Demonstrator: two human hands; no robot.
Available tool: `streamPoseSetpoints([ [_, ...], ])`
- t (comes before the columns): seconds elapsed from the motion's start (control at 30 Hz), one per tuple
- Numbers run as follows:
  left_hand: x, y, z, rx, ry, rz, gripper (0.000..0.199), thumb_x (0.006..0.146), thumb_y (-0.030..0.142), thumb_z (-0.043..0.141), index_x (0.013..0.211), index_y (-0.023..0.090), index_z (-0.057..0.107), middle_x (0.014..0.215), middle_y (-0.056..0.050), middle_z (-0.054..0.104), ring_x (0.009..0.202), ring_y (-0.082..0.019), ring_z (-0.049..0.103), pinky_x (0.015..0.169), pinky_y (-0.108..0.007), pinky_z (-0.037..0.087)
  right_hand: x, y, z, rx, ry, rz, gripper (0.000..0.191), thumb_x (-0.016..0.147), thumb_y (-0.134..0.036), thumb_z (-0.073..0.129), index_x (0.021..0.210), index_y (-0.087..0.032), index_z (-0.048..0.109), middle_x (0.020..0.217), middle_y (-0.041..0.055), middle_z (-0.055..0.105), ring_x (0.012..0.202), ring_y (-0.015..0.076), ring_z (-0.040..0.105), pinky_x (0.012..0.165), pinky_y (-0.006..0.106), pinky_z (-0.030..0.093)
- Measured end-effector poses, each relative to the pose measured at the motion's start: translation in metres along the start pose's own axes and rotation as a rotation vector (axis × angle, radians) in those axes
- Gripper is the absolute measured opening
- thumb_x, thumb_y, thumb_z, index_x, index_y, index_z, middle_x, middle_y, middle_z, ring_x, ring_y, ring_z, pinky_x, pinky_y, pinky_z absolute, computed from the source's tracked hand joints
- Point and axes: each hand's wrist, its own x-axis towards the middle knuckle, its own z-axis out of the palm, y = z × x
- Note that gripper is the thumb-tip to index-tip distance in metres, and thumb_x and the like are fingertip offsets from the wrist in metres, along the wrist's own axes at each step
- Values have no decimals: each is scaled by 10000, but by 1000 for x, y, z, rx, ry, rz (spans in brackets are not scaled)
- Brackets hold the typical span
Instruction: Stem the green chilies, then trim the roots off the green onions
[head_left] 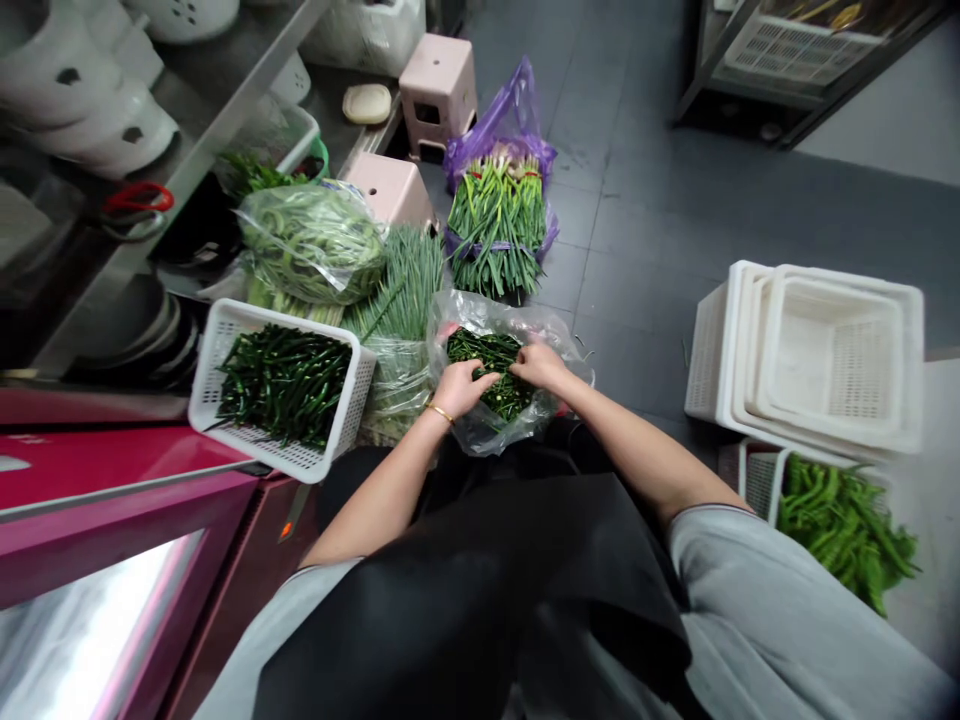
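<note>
Black apron (pixel 465 600) fabric fills the space nearest the camera, with grey sleeves at either side and both bare forearms reaching forward from them. Just beyond the apron, an opened clear plastic bag (pixel 480 440) holds thin dark green chillies (pixel 491 350), and both hands work over them inside its mouth. The left hand (pixel 466 386), a gold bracelet (pixel 441 412) at its wrist, has thumb and fingers curled narrowly toward each other; whether a chilli sits between them I cannot tell. The right hand (pixel 541 367) has its fingers bunched close together with the tips down among the chillies, and its grip is likewise unclear. To the left, a white basket (pixel 358 400) carries more dark green chillies, tilted beside long green leaves (pixel 409 280) partly wrapped in plastic. Ahead, a purple bag (pixel 510 110) lies open around bundled green stalks (pixel 499 220) on the grey tiled floor (pixel 637 260). Over to the right, nested white crates (pixel 709 360) stand near a basket of lighter green peppers (pixel 840 525).
</note>
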Motion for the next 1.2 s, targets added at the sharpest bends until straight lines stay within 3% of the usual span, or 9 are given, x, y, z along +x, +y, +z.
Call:
streamPoseSetpoints([
  [0.07, -1, 1, 13, -240, -24, -97, 238, 749, 390, 719, 721, 173, 624, 534, 36, 509, 539, -119, 466, 548, -240, 337, -10, 4, -3, 375, -68, 24, 157, 828, -307, 609, 800, -158, 650, 710, 73, 712, 633, 202, 681, 603, 299, 549],
  [0.17, -2, 0, 26, -549, -264, -281, 322, 726, 436, 738, 649, 178, 562, 426, 78, 380, 391, -81, 331, 428, -234, 268, -28, 5, -7, 784, -238, -32, 201, 875, -369, 565, 865, -173, 608, 575, 17, 657, 491, 163, 630, 486, 266, 521],
  [0.27, -5, -4, 24, -617, -462, -306, 402, 672, 481, 779, 575, 174, 540, 376, 80, 345, 326, -63, 279, 360, -231, 198, -42, 1, -8, 545, -225, -216, 290, 953, -377, 455, 954, -154, 641, 660, 55, 700, 570, 164, 666, 554, 255, 516],
  [0.43, -15, -6, 17, -721, -619, -395, 420, 631, 479, 784, 505, 151, 554, 334, 57, 354, 294, -51, 281, 328, -209, 193, -48, -4, -4, -151, 45, -379, 431, 997, -374, 384, 945, -78, 694, 942, 215, 707, 910, 270, 681, 723, 311, 460],
  [0.67, -10, -8, -13, -800, -242, -424, 168, 614, 273, 632, 634, 107, 656, 531, -43, 608, 435, -125, 538, 381, -230, 387, 7, -20, -2, -396, 101, -366, 355, 976, -377, 435, 1194, -210, 659, 1196, 132, 624, 964, 232, 652, 712, 282, 445],
  [0.83, 11, -14, -36, -780, 51, -269, 309, 641, 321, 679, 863, 107, 696, 445, 77, 442, 393, -56, 359, 414, -196, 264, 25, -22, -15, -228, 95, -418, 252, 942, -339, 514, 989, -164, 689, 1049, 117, 682, 940, 222, 631, 779, 292, 447],
  [1.0, 35, -2, -11, -649, -69, -110, 365, 502, 364, 836, 695, 114, 654, 515, 60, 498, 471, -51, 376, 476, -205, 263, 8, -10, -32, 340, 67, -376, 226, 939, -317, 499, 888, -156, 649, 729, 26, 660, 697, 156, 598, 707, 273, 450],
  [1.13, 31, 0, -7, -671, -207, -232, 384, 563, 448, 816, 574, 134, 595, 382, 72, 357, 383, -53, 291, 425, -223, 168, -4, -15, -22, 64, 335, -423, 253, 945, -266, 468, 982, -129, 676, 950, 112, 677, 897, 210, 608, 795, 306, 436],
  [1.2, 22, -5, -21, -648, -161, -280, 366, 610, 452, 783, 574, 128, 615, 372, 60, 365, 365, -52, 284, 408, -228, 152, -8, -25, -8, -152, 335, -438, 315, 956, -286, 458, 1156, -140, 653, 1112, 154, 641, 977, 241, 597, 797, 319, 434],
])
